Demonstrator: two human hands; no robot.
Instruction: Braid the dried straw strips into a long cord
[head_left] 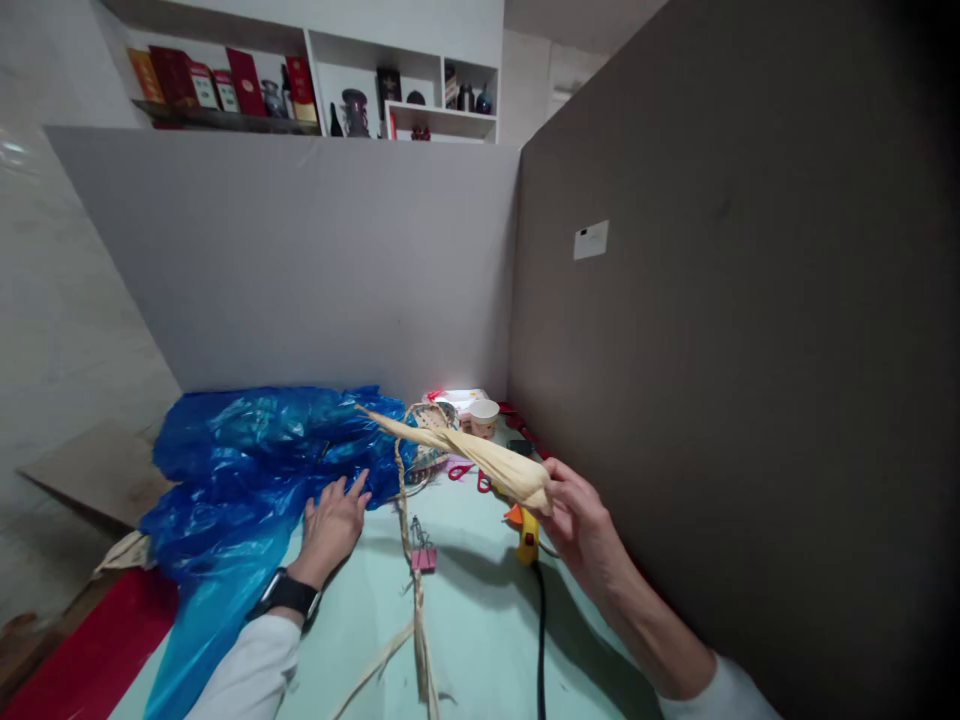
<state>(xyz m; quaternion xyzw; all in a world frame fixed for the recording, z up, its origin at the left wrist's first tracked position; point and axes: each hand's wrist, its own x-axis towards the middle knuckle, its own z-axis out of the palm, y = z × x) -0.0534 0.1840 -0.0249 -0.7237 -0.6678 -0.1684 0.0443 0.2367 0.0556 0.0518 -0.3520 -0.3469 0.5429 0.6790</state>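
My right hand (581, 520) pinches the wide end of a pale dried corn husk (487, 462), which points left above the table. On the blue plastic bag (277, 450) rests my left hand (335, 522), fingers stretched out and spread, a black watch on the wrist. Between my hands a braided husk cord (403, 500) runs down the table, with a pink binder clip (424, 559) on it. Its loose strands (421, 650) spread toward me. Below the husk lies a yellow glue gun (528, 540) with a black cable.
Red-handled scissors (484, 482), a paper cup (484, 415) and a woven piece (429, 430) crowd the table's far end. A grey panel (337, 260) stands behind, and a dark panel (712, 330) closes the right side. Red material (97, 640) lies at the left edge.
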